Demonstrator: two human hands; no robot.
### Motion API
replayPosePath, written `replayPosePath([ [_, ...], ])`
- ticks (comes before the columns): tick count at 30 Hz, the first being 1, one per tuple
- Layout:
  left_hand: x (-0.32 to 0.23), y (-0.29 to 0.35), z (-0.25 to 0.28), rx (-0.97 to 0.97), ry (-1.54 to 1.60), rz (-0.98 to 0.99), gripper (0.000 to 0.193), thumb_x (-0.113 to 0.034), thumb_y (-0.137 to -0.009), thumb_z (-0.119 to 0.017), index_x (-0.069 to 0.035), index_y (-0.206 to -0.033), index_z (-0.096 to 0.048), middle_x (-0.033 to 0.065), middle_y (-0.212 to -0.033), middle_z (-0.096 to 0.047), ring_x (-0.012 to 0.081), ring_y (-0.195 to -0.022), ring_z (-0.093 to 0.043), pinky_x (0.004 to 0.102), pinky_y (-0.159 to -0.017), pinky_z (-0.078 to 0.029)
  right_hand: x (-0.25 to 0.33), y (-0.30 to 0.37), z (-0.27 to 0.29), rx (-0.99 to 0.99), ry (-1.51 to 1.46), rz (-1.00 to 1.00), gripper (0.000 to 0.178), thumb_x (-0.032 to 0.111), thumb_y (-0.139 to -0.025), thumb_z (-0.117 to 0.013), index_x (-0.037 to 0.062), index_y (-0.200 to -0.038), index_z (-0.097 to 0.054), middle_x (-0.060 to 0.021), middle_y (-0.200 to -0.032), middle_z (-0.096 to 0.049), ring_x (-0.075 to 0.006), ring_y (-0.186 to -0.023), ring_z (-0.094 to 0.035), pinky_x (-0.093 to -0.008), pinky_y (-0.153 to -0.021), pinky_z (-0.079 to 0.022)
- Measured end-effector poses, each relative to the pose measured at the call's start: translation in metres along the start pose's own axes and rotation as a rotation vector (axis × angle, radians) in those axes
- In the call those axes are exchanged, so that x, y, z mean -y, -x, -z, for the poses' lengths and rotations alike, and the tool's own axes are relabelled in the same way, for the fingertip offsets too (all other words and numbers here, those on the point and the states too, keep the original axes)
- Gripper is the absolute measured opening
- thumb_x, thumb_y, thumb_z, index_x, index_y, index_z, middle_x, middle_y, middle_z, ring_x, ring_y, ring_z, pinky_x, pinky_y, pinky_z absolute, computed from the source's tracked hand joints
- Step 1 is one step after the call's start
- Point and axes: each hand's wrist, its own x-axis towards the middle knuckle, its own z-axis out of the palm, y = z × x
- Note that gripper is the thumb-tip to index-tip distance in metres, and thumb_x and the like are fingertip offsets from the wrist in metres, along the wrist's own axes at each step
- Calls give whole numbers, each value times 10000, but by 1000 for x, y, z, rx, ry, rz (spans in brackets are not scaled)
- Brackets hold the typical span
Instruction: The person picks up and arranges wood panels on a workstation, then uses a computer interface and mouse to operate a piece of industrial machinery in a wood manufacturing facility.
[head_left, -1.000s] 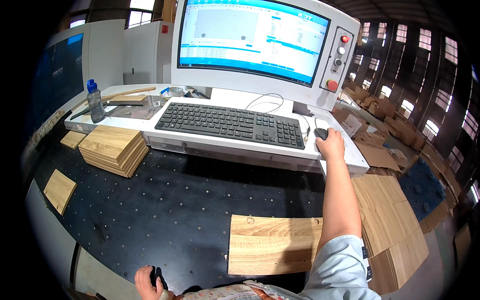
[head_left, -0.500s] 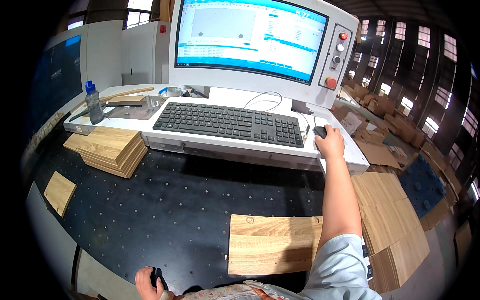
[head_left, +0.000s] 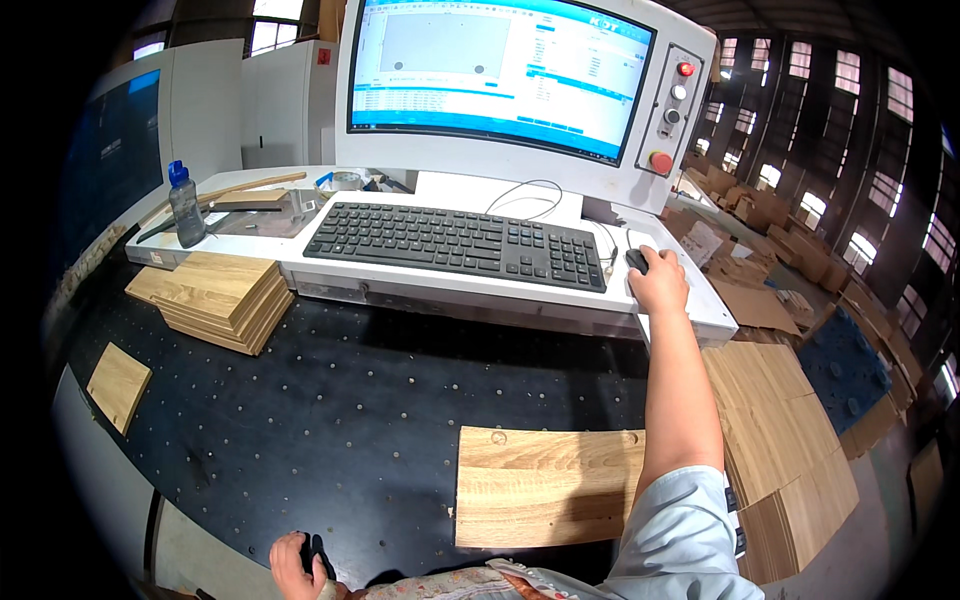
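Note:
My right hand (head_left: 660, 283) rests over a black computer mouse (head_left: 637, 261) on the white shelf, its fingers curved round it. Just left of the mouse lies a black keyboard (head_left: 455, 245), below a lit monitor (head_left: 500, 80). At the near edge of the black table, my left hand (head_left: 292, 566) is closed beside a dark object (head_left: 319, 556), whose kind I cannot make out. A wood-grain board (head_left: 545, 485) with round holes near its far edge lies flat before me, partly covered by my right forearm.
Stacked boards (head_left: 220, 300) and a single small board (head_left: 119, 386) lie on the left of the dotted black table (head_left: 340, 430). More boards (head_left: 775, 420) are piled at right. A bottle (head_left: 185, 208) stands on the shelf. Red and white buttons (head_left: 680, 92) flank the screen.
The view has shifted very slightly. My right hand stays on the mouse, and my left hand keeps its place at the table edge.

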Motion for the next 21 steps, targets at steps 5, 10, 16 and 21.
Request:
replayPosePath([
  [5, 4, 0, -1, -2, -8, -18, 423, -38, -553, -613, -10, -967, -534, 189, -982, -564, 388, -932, -518, 453, -849, -404, 1, 1, 0, 10, 2, 9, 460, 284, -726, -596, 248, -1184, -578, -102, -1262, -474, -313, -1117, -489, -459, -901, -412],
  [10, 2, 0, 0, -6, 3, -16, 426, -29, -547, -611, -11, -966, -534, 189, -978, -565, 388, -932, -520, 453, -851, -405, 1, 1, 1, 11, 2, 11, 444, 279, -733, -592, 245, -1176, -583, -102, -1261, -475, -312, -1112, -494, -457, -898, -416],
  [16, -1, -1, -1, -28, -5, -20, 425, -20, -544, -604, -6, -963, -533, 194, -974, -565, 393, -933, -519, 459, -854, -403, 0, 1, 0, 8, 1, 18, 425, 269, -736, -589, 242, -1161, -592, -101, -1250, -485, -308, -1099, -504, -449, -892, -424],
  [21, -2, -2, 0, -9, 6, -1, 413, -45, -559, -600, -2, -964, -532, 196, -972, -564, 396, -933, -517, 461, -854, -402, 0, 1, -1, 1, -2, 20, 423, 267, -736, -588, 240, -1159, -594, -99, -1245, -489, -309, -1098, -505, -451, -891, -424],
])
